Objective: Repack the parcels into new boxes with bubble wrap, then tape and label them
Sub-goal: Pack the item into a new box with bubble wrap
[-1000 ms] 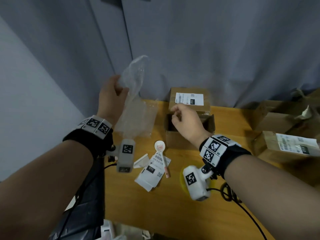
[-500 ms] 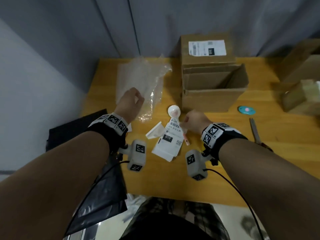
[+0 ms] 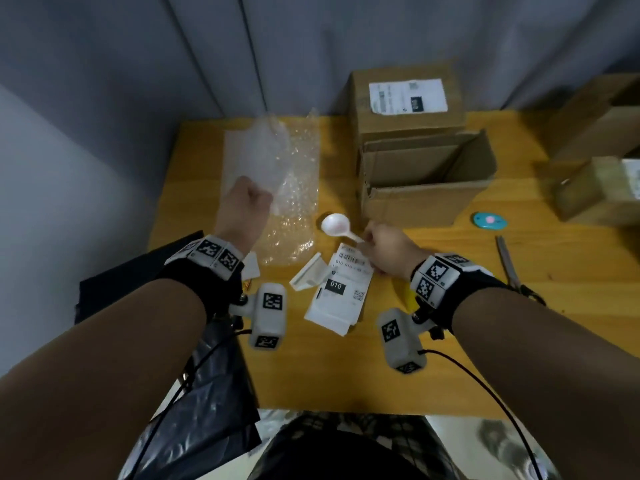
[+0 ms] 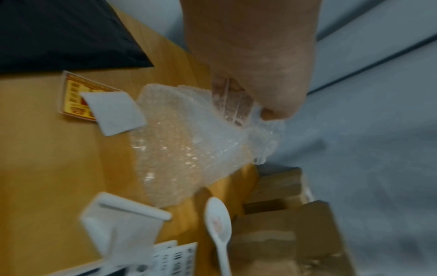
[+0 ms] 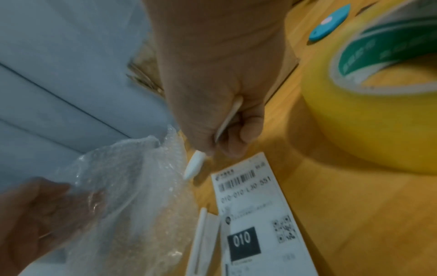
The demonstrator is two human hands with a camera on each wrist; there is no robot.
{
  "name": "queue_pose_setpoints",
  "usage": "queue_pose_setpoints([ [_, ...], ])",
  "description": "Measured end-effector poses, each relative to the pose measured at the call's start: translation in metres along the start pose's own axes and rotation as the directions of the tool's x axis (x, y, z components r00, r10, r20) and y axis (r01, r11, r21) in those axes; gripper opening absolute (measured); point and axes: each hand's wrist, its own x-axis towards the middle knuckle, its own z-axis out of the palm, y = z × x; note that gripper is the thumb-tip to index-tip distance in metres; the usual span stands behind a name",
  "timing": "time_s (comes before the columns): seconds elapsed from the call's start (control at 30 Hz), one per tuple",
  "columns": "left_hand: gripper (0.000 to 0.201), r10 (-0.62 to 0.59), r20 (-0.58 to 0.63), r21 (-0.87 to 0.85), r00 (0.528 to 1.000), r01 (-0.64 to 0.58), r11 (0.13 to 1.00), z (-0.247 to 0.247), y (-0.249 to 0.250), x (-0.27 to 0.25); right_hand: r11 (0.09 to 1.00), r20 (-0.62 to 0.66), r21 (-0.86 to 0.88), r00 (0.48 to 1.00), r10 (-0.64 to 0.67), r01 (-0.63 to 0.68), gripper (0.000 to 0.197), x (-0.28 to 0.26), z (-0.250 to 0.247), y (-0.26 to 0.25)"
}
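Note:
A clear sheet of bubble wrap [image 3: 291,188] lies on the wooden table [image 3: 450,358] at the back left, and my left hand [image 3: 247,206] grips one edge of it; the bubble wrap [image 4: 189,149] bunches below my curled fingers [image 4: 236,100]. A white plastic spoon [image 3: 335,224] lies in front of the open cardboard box [image 3: 426,181]. My right hand [image 3: 384,249] pinches the spoon's handle; the wrist view shows the handle [image 5: 227,121] between thumb and fingers. A white shipping label [image 3: 341,289] marked 010 lies under that hand.
A sealed labelled box [image 3: 405,98] stands behind the open one. More cardboard boxes [image 3: 599,161] sit at the right. A blue disc [image 3: 490,220] and scissors [image 3: 509,265] lie right of my hand. A yellow tape roll [image 5: 378,104] is beside my right wrist. A black bag [image 3: 114,292] hangs off the left edge.
My left hand brought the bubble wrap down from the air onto the table. My right hand left the open box, came down to the spoon and took hold of its handle.

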Motion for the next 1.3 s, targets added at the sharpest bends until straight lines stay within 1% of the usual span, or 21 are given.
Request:
queue_pose_setpoints([
  [0.1,0.012,0.049,-0.15,-0.273,0.987,-0.089,0.958,-0.024,0.026,0.009,0.979,-0.044,0.004,0.978,-0.205,0.205,0.017,-0.019,-0.026,-0.013],
  [0.2,0.016,0.176,-0.262,-0.459,0.949,-0.283,0.842,-0.052,0.076,0.011,0.933,-0.224,0.058,0.915,-0.336,0.356,0.013,-0.039,-0.059,-0.035],
  [0.27,0.011,0.219,-0.271,-0.535,0.937,-0.336,0.775,-0.07,0.117,0.012,0.903,-0.385,0.142,0.863,-0.328,0.406,0.013,-0.049,-0.088,-0.053],
  [0.33,0.013,0.339,-0.171,-0.607,0.925,-0.37,0.703,-0.085,0.156,0.01,0.865,-0.521,0.255,0.815,-0.254,0.433,0.024,-0.055,-0.118,-0.067],
  [0.4,0.014,0.489,-0.12,-0.602,0.864,-0.455,0.656,-0.099,0.192,0.004,0.833,-0.62,0.329,0.767,-0.165,0.444,0.034,-0.059,-0.149,-0.076],
  [0.47,0.013,0.545,-0.131,-0.628,0.828,-0.495,0.601,-0.11,0.223,-0.005,0.775,-0.671,0.412,0.735,-0.098,0.48,0.03,-0.06,-0.178,-0.075],
  [0.5,0.013,0.54,-0.141,-0.669,0.83,-0.482,0.565,-0.114,0.237,-0.008,0.736,-0.669,0.461,0.739,-0.08,0.496,0.024,-0.062,-0.191,-0.072],
  [0.53,0.013,0.523,-0.149,-0.72,0.839,-0.454,0.524,-0.118,0.249,-0.012,0.707,-0.67,0.488,0.739,-0.072,0.512,0.028,-0.065,-0.204,-0.07],
  [0.6,0.011,0.458,-0.163,-0.787,0.874,-0.396,0.473,-0.124,0.268,-0.014,0.687,-0.663,0.503,0.744,-0.083,0.525,0.049,-0.071,-0.227,-0.067],
  [0.63,0.011,0.432,-0.167,-0.804,0.887,-0.375,0.461,-0.125,0.275,-0.013,0.678,-0.652,0.515,0.754,-0.087,0.524,0.051,-0.074,-0.236,-0.066],
  [0.73,0.007,0.353,-0.184,-0.839,0.918,-0.333,0.43,-0.124,0.287,-0.008,0.61,-0.542,0.636,0.836,-0.081,0.472,0.039,-0.082,-0.252,-0.067],
  [0.83,0.01,0.187,-0.207,-0.854,0.96,-0.27,0.445,-0.117,0.282,0.006,0.525,-0.409,0.747,0.905,-0.12,0.407,0.056,-0.087,-0.258,-0.061],
  [0.87,0.012,0.132,-0.189,-0.863,0.973,-0.228,0.45,-0.114,0.278,0.01,0.505,-0.387,0.761,0.91,-0.149,0.407,0.05,-0.089,-0.259,-0.06],
  [0.93,0.015,0.049,-0.103,-0.881,0.993,-0.114,0.46,-0.105,0.267,0.017,0.515,-0.401,0.745,0.902,-0.162,0.424,0.023,-0.088,-0.258,-0.055],
  [0.97,0.028,0.018,-0.051,-0.869,0.999,-0.053,0.491,-0.099,0.262,0.017,0.525,-0.429,0.731,0.892,-0.144,0.436,0.017,-0.086,-0.259,-0.053],
  [1.0,0.05,-0.006,-0.002,-0.835,1.0,0.002,0.551,-0.093,0.256,0.015,0.527,-0.461,0.721,0.879,-0.119,0.45,0.014,-0.085,-0.259,-0.05],
  [1.07,0.088,0.016,0.091,-0.724,0.996,0.055,0.687,-0.078,0.246,0.004,0.499,-0.51,0.732,0.859,-0.05,0.463,0.012,-0.078,-0.261,-0.041],
  [1.13,0.101,0.117,0.174,-0.654,0.978,0.026,0.756,-0.061,0.236,-0.011,0.456,-0.537,0.762,0.842,0.051,0.459,0.029,-0.075,-0.263,-0.031],
  [1.2,0.103,0.227,0.208,-0.592,0.951,-0.062,0.803,-0.049,0.231,-0.023,0.495,-0.552,0.75,0.827,0.104,0.439,0.047,-0.076,-0.263,-0.022],
  [1.27,0.09,0.289,0.171,-0.499,0.942,-0.17,0.85,-0.04,0.233,-0.03,0.588,-0.567,0.689,0.82,0.074,0.423,0.056,-0.076,-0.262,-0.012],
  [1.3,0.081,0.298,0.148,-0.4,0.943,-0.219,0.89,-0.038,0.237,-0.032,0.623,-0.567,0.657,0.823,0.038,0.424,0.057,-0.075,-0.262,-0.008],
])
